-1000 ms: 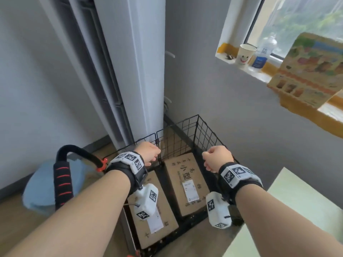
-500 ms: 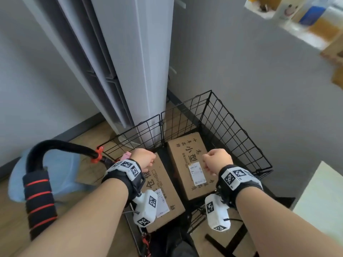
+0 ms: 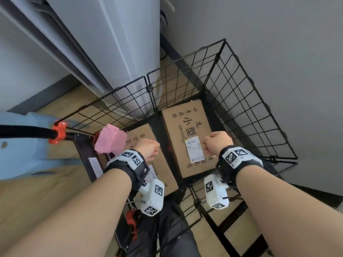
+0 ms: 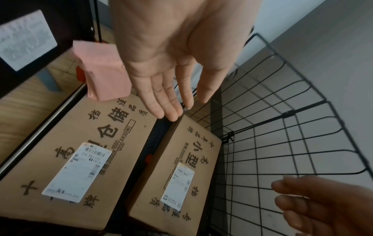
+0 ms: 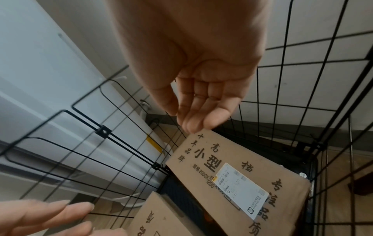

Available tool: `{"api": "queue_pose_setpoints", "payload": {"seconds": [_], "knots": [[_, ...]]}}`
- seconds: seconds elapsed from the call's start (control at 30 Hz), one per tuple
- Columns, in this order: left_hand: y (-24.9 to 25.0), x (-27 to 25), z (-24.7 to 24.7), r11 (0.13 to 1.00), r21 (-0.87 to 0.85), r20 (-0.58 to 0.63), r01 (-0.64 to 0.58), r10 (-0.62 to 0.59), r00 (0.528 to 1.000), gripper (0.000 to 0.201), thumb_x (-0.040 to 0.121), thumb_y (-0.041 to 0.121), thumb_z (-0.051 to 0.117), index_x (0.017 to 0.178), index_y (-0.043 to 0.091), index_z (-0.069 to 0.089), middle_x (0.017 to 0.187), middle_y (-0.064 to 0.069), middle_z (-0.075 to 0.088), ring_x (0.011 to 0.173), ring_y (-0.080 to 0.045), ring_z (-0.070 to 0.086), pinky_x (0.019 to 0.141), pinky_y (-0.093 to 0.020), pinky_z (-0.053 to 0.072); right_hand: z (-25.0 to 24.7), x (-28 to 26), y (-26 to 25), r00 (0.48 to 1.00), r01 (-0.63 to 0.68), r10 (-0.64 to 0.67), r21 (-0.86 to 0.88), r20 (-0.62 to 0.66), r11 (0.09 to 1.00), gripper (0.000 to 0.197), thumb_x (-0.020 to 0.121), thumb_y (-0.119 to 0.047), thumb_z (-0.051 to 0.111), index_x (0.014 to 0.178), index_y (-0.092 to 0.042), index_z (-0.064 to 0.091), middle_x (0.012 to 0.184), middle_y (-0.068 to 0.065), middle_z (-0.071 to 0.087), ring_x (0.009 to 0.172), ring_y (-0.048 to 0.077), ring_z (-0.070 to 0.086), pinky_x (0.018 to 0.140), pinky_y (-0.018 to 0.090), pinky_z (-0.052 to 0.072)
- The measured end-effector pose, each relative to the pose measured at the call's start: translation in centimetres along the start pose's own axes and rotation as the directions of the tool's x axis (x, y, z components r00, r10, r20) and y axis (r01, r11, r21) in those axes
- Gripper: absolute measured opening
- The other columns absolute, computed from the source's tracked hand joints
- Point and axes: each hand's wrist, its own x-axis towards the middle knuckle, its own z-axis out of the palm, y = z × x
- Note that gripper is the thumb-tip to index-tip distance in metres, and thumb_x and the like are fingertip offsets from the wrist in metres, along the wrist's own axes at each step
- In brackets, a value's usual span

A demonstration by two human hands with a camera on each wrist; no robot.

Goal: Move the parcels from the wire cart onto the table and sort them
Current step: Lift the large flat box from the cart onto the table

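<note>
The black wire cart (image 3: 241, 101) holds two brown cardboard parcels side by side, each with a white label: a left one (image 3: 168, 175) (image 4: 80, 143) and a right one (image 3: 185, 127) (image 5: 242, 167). A pink wrapped parcel (image 3: 110, 140) (image 4: 102, 71) sits on the left parcel's far end. My left hand (image 3: 148, 149) (image 4: 175, 102) hovers over the gap between the two parcels with straight fingers and holds nothing. My right hand (image 3: 217, 143) (image 5: 201, 103) hangs above the right parcel with loosely curved fingers, also holding nothing.
A dark flat item with a white label (image 3: 95, 166) stands along the cart's left side. A tall white appliance (image 3: 111, 43) stands behind the cart and a grey wall runs on its right. A blue stool (image 3: 22, 145) and the cart's black handle (image 3: 27, 131) are at left.
The head view has tilted down into the cart, so the windowsill and table have left the frame. Both hands have dropped lower over the parcels.
</note>
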Motion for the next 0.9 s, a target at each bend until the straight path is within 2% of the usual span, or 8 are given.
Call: {"api": "queue_pose_setpoints", "payload": {"seconds": [0.07, 0.23, 0.3, 0.4, 0.5, 0.57, 0.7, 0.9], "knots": [[-0.5, 1.5, 1.3, 0.999, -0.003, 0.014, 0.043, -0.043, 0.999, 0.011, 0.095, 0.01, 0.051, 0.106, 0.008, 0.055, 0.088, -0.008, 0.059, 0.08, -0.017, 0.057, 0.088, -0.034, 0.048, 0.7, 2.0, 0.7, 1.0, -0.025, 0.024, 0.005, 0.02, 1.0, 0.02, 0.091, -0.019, 0.051, 0.091, -0.008, 0.067, 0.075, 0.01, 0.07, 0.063, 0.022, 0.065, 0.068, 0.034, 0.06], [-0.4, 6.0, 3.9, 0.995, -0.036, 0.047, 0.096, -0.094, 0.994, 0.03, 0.098, 0.008, 0.047, 0.126, -0.001, 0.051, 0.119, -0.016, 0.056, 0.109, -0.026, 0.057, 0.1, -0.038, 0.044, 1.9, 7.7, 1.9, 0.995, -0.093, 0.091, 0.047, 0.045, 0.995, 0.017, 0.089, -0.016, 0.054, 0.088, -0.002, 0.064, 0.081, 0.014, 0.071, 0.071, 0.027, 0.068, 0.073, 0.042, 0.06], [-0.1, 8.4, 4.6, 0.992, -0.04, 0.07, 0.116, -0.113, 0.991, 0.013, 0.099, 0.007, 0.045, 0.101, 0.002, 0.057, 0.095, -0.012, 0.055, 0.083, -0.021, 0.055, 0.079, -0.031, 0.048, 2.2, 10.1, 2.4, 0.993, -0.108, 0.106, 0.065, 0.043, 0.992, 0.015, 0.084, -0.017, 0.057, 0.08, -0.002, 0.058, 0.081, 0.015, 0.072, 0.078, 0.03, 0.071, 0.076, 0.047, 0.059], [0.3, 11.9, 5.9, 0.987, -0.064, 0.074, 0.145, -0.14, 0.987, 0.034, 0.099, 0.005, 0.04, 0.068, 0.017, 0.037, 0.068, -0.001, 0.032, 0.058, -0.011, 0.032, 0.055, -0.023, 0.027, 2.9, 14.0, 3.4, 0.99, -0.13, 0.125, 0.087, 0.057, 0.988, 0.017, 0.079, -0.02, 0.057, 0.083, -0.004, 0.064, 0.082, 0.016, 0.072, 0.083, 0.034, 0.071, 0.078, 0.054, 0.058], [0.1, 14.9, 7.3, 0.985, -0.045, 0.062, 0.165, -0.162, 0.985, 0.025, 0.101, 0.007, 0.036, 0.078, 0.011, 0.046, 0.078, -0.003, 0.043, 0.076, -0.014, 0.047, 0.083, -0.03, 0.044, 3.7, 16.8, 4.3, 0.989, -0.138, 0.134, 0.057, 0.063, 0.989, 0.024, 0.081, -0.021, 0.056, 0.096, -0.004, 0.066, 0.094, 0.017, 0.072, 0.091, 0.034, 0.069, 0.083, 0.052, 0.056], [-0.3, 16.9, 8.2, 0.985, -0.063, 0.058, 0.163, -0.16, 0.985, 0.018, 0.102, 0.006, 0.037, 0.09, 0.006, 0.051, 0.087, -0.004, 0.05, 0.096, -0.017, 0.049, 0.095, -0.033, 0.041, 4.1, 18.3, 5.0, 0.988, -0.146, 0.144, 0.036, 0.057, 0.989, 0.022, 0.084, -0.018, 0.052, 0.095, -0.002, 0.064, 0.096, 0.019, 0.071, 0.092, 0.034, 0.069, 0.085, 0.052, 0.055], [-0.7, 20.0, 10.2, 0.981, -0.087, -0.009, 0.171, -0.172, 0.985, 0.009, 0.093, 0.01, 0.051, 0.101, 0.009, 0.056, 0.094, -0.006, 0.058, 0.089, -0.017, 0.057, 0.082, -0.032, 0.048, 4.8, 20.2, 6.1, 0.986, -0.168, 0.168, -0.008, 0.014, 0.986, 0.017, 0.085, -0.017, 0.053, 0.091, -0.004, 0.062, 0.078, 0.011, 0.065, 0.084, 0.032, 0.066, 0.082, 0.045, 0.057], [-1.4, 24.2, 13.0, 0.992, -0.003, -0.1, 0.125, -0.124, 0.987, 0.042, 0.081, 0.02, 0.06, 0.116, -0.002, 0.056, 0.106, -0.017, 0.062, 0.099, -0.031, 0.059, 0.094, -0.04, 0.049, 5.5, 23.0, 8.1, 0.99, -0.144, 0.144, -0.055, 0.004, 0.988, 0.037, 0.087, -0.021, 0.053, 0.12, -0.005, 0.055, 0.109, 0.01, 0.061, 0.1, 0.029, 0.059, 0.076, 0.03, 0.043]]}}
